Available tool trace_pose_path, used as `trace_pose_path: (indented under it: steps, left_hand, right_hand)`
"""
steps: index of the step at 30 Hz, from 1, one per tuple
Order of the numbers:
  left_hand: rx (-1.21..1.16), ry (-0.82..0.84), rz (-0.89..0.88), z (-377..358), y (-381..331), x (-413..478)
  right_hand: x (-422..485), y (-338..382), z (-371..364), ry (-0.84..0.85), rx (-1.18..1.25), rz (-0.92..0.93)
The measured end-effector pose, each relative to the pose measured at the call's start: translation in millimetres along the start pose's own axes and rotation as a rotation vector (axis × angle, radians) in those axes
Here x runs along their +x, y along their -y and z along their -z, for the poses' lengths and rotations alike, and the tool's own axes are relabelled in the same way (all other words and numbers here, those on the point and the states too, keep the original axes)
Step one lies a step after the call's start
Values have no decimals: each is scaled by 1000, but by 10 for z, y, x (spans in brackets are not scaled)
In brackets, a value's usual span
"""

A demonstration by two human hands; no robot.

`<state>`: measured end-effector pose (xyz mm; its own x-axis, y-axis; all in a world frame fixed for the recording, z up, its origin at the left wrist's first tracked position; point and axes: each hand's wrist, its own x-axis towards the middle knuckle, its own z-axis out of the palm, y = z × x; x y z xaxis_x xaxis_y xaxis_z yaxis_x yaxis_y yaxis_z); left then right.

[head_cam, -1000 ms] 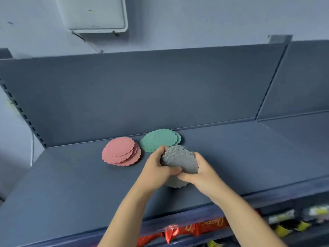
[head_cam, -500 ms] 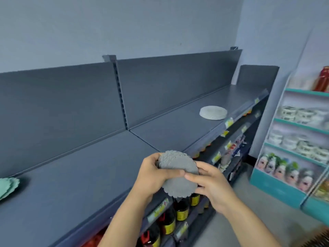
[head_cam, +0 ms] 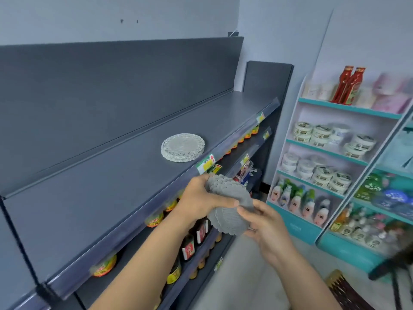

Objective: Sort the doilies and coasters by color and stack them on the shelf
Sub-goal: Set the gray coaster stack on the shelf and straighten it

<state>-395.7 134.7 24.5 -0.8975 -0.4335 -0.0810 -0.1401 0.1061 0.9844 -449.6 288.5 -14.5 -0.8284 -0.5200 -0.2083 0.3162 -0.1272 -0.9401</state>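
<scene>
Head camera: the left hand (head_cam: 199, 202) grips the top of a fanned bundle of grey coasters (head_cam: 230, 209) and the right hand (head_cam: 266, 227) pinches its lower edge, likely so the loose pieces do not slip apart, in the air just off the shelf (head_cam: 111, 180). A pale doily stack (head_cam: 182, 147) lies near the front rail, probably its own colour pile. The price tags (head_cam: 206, 163) there are too blurred to read.

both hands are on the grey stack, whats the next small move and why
Probably carry the grey stack forward and set it on the bare shelf beside the pale stack, as its own pile. The left hand and right hand grip it in front of the shelf edge, and it looks darker than the pale stack.
</scene>
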Motion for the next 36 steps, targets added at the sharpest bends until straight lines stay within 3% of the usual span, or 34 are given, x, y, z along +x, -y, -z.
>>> trace_pose_path:
  steps: [8,17,21,28,36]
  left_hand:
    - [-58,109,-21,-401,-108,1598]
    - [-174,140,17,-1086,-340,3310]
    - [-186,30,2,-1448,-355,4106]
    - [-237,-244,-28,-1808,-601,5471]
    - [-223,-572,-187,-1347,-759,6398]
  right_hand:
    - [1292,423,347,-214,-6,31]
    - [2824,1047,1083,-294,7,35]
    - [3700,1316,1519,-214,-37,39]
    - [5329,1916,2038,88,-117,52]
    - [6744,2490,1536,474,-164,84]
